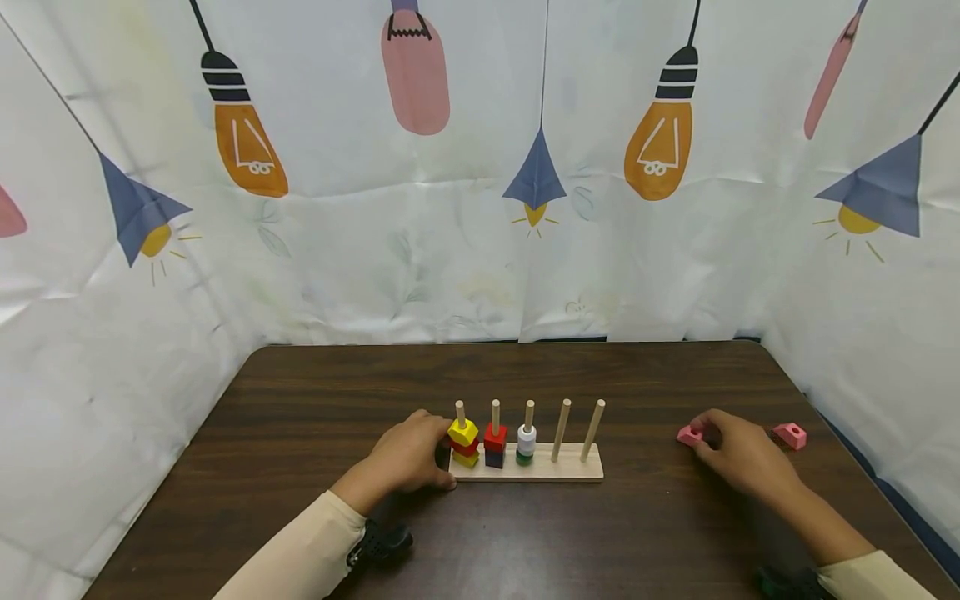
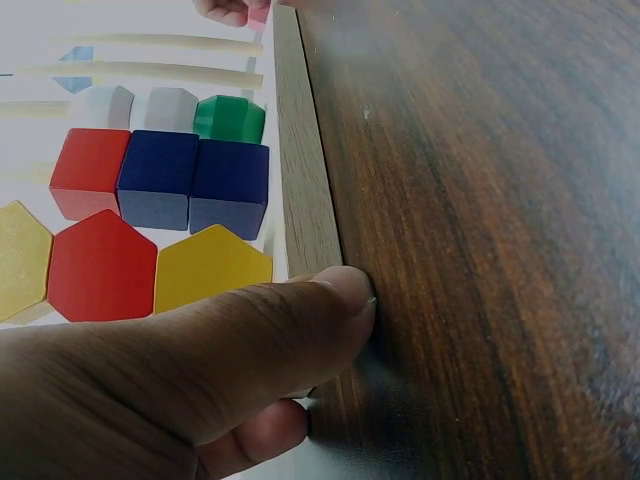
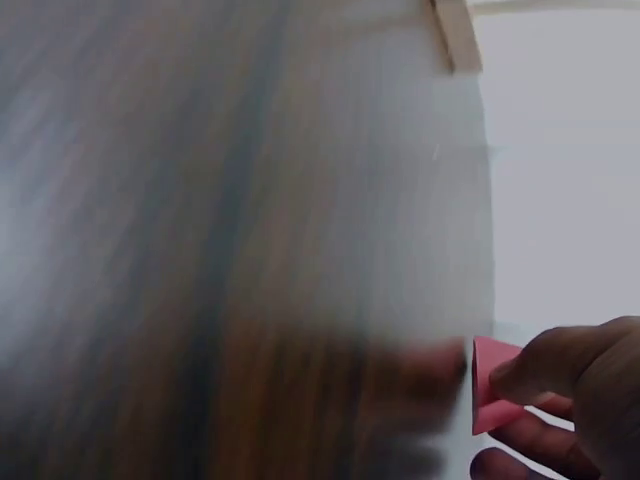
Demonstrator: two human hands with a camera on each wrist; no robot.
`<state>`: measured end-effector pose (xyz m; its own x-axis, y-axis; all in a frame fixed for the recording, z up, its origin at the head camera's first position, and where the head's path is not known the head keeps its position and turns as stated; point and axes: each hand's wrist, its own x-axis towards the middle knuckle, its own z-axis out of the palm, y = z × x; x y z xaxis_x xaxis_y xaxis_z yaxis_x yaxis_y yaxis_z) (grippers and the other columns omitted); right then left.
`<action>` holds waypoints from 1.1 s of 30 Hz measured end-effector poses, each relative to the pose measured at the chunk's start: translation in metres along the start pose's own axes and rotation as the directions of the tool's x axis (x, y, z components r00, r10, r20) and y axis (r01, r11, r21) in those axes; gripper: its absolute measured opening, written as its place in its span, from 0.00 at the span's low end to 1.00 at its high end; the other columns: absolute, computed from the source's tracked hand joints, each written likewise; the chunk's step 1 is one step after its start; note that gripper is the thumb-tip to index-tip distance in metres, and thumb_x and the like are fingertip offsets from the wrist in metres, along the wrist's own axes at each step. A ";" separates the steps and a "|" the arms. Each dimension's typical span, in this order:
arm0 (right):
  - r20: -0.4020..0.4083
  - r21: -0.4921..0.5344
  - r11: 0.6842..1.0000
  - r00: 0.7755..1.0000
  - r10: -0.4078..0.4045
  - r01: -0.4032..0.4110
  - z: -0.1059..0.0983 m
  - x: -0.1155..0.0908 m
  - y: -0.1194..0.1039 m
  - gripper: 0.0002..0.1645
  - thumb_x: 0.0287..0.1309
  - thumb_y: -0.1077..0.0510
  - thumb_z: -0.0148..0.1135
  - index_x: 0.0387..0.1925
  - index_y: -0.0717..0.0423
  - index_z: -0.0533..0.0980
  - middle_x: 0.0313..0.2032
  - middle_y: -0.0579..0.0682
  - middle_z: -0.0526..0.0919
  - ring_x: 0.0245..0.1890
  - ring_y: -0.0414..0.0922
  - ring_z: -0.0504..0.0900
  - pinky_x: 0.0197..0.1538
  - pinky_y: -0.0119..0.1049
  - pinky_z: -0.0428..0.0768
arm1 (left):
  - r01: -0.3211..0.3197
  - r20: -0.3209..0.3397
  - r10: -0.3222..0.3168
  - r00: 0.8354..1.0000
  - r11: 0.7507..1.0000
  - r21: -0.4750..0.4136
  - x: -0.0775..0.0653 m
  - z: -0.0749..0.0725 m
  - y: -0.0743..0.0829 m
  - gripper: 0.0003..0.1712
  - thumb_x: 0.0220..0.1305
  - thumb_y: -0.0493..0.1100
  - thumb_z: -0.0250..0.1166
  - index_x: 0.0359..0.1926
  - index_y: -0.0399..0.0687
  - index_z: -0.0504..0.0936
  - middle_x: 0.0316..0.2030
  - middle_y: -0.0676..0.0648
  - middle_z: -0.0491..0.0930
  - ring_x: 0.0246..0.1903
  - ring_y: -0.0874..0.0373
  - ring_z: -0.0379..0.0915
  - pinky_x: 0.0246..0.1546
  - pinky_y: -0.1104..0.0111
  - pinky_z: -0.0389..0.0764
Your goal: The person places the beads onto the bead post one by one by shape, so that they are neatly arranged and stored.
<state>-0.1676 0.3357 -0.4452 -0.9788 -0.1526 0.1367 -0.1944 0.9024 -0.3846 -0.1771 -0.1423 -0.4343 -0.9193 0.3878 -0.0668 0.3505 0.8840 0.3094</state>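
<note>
My left hand (image 1: 411, 454) grips the left end of a wooden peg board (image 1: 555, 473), the thumb (image 2: 345, 290) lying over its front edge. Five-peg rows are not all filled: the leftmost peg carries yellow and red hexagonal blocks (image 2: 103, 265). Red and dark blue square blocks (image 2: 157, 175) are stacked on its neighbour, and white and green beads (image 1: 527, 442) on the middle peg. The two right-hand pegs (image 1: 561, 429) are bare. Off to the right, my right hand (image 1: 742, 454) pinches a pink block (image 3: 492, 385) between thumb and fingers, low over the table.
A second pink block (image 1: 791, 436) lies just beyond the right hand, near the table's right edge. The dark wood-grain table (image 1: 525, 533) stands against a white curtain (image 1: 337, 250) printed with lamps and bulbs.
</note>
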 end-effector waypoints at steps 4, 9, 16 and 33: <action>-0.011 0.038 0.998 0.999 -0.043 0.044 0.002 0.005 -0.018 0.16 0.57 0.60 0.72 0.47 0.60 0.81 0.40 0.54 0.86 0.39 0.53 0.84 0.40 0.55 0.80 | 0.001 0.003 -0.001 1.000 1.000 -0.002 0.000 0.000 0.000 0.33 0.39 0.53 0.87 0.48 0.55 0.84 0.40 0.56 0.81 0.45 0.55 0.72 0.42 0.53 0.79; -0.040 0.069 0.993 0.995 -0.090 0.093 -0.001 0.012 -0.042 0.18 0.58 0.60 0.73 0.49 0.58 0.80 0.41 0.52 0.86 0.42 0.53 0.84 0.42 0.54 0.80 | -0.004 0.002 0.004 1.000 1.000 -0.008 0.000 0.000 0.000 0.32 0.39 0.52 0.87 0.48 0.55 0.84 0.39 0.56 0.80 0.45 0.54 0.71 0.42 0.52 0.79; -0.091 0.094 0.979 0.981 -0.173 0.182 -0.015 0.016 -0.070 0.16 0.58 0.62 0.74 0.48 0.53 0.82 0.40 0.47 0.85 0.40 0.49 0.83 0.38 0.46 0.76 | 0.001 0.003 -0.001 1.000 1.000 -0.002 0.000 0.000 0.000 0.33 0.39 0.52 0.87 0.48 0.55 0.84 0.41 0.55 0.81 0.46 0.54 0.72 0.43 0.51 0.79; -0.196 0.175 0.905 0.915 -0.353 0.387 -0.048 0.018 -0.122 0.19 0.57 0.67 0.73 0.49 0.49 0.81 0.42 0.40 0.83 0.33 0.35 0.81 0.34 0.35 0.79 | -0.008 0.000 0.008 1.000 1.000 -0.001 0.000 -0.001 0.000 0.31 0.39 0.53 0.87 0.46 0.56 0.84 0.39 0.57 0.81 0.45 0.55 0.71 0.41 0.53 0.79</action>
<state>-0.1581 0.2424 -0.3525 -0.8141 -0.3792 0.4398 -0.5661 0.6872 -0.4553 -0.1772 -0.1421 -0.4337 -0.9163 0.3952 -0.0641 0.3579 0.8803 0.3113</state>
